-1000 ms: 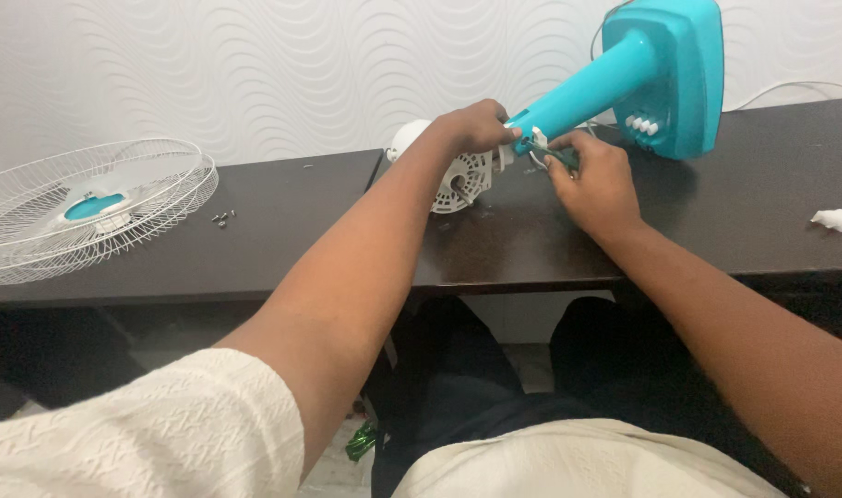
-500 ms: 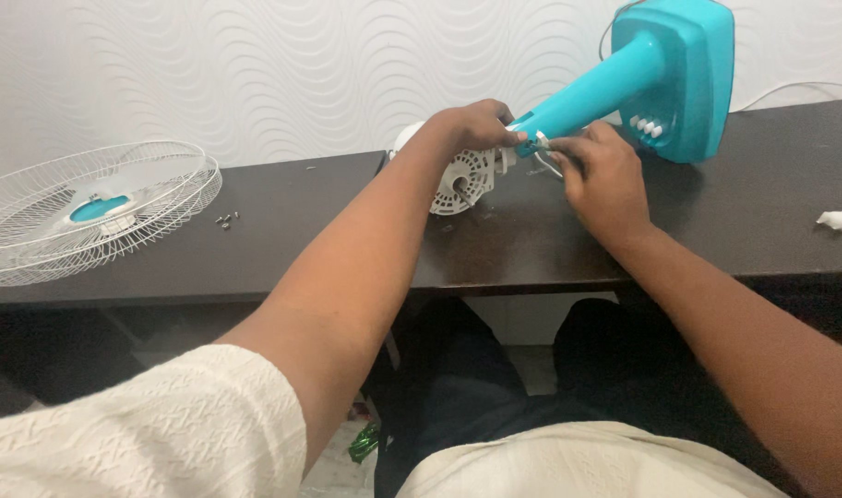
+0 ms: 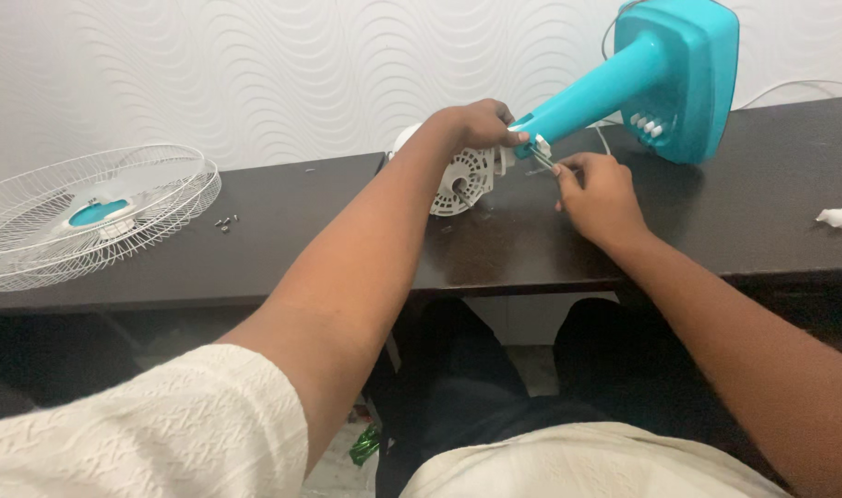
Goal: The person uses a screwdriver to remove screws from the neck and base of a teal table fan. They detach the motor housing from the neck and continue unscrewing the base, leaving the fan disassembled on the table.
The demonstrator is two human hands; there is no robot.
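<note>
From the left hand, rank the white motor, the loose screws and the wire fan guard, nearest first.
Measured from the left hand:
1. White motor, just below the hand.
2. Loose screws, on the table to its left.
3. Wire fan guard, at the table's far left end.

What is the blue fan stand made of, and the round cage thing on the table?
The blue fan stand looks like smooth, moulded plastic: even colour, soft shine, rounded edges. The round cage looks like thin metal wire, painted or coated white, since you can see through its fine spokes; its blue centre cap seems plastic.
</note>
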